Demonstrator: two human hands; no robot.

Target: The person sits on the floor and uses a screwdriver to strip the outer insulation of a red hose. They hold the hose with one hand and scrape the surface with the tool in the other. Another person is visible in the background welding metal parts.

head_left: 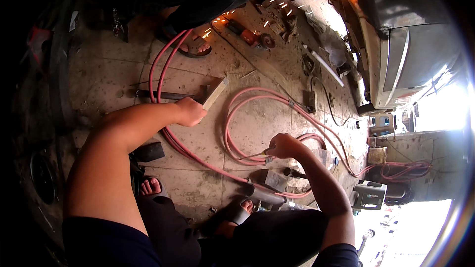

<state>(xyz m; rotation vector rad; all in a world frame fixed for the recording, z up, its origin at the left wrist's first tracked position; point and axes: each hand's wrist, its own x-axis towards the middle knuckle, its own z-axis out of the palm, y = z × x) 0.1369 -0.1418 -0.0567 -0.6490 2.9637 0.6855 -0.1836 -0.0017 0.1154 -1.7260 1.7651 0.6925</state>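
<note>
The person's right hand (284,146) is holding a thin rod (252,156) by one end, the fingers gripping narrowly; this hold is probably leaving the slim length free for reach and aim. The rod is pointing leftward above the floor (195,183). The left hand (192,111) is hanging beside a pale block (215,94), its fingers curling inward; whether they are gripping anything, one cannot tell. A dark bar (168,95) is lying beyond the left wrist. The pink hose (181,147) is looping around the working area, presumably storing slack. A grinder (242,32) is resting near a co-worker's sandalled foot (195,47), apparently within that person's reach.
</note>
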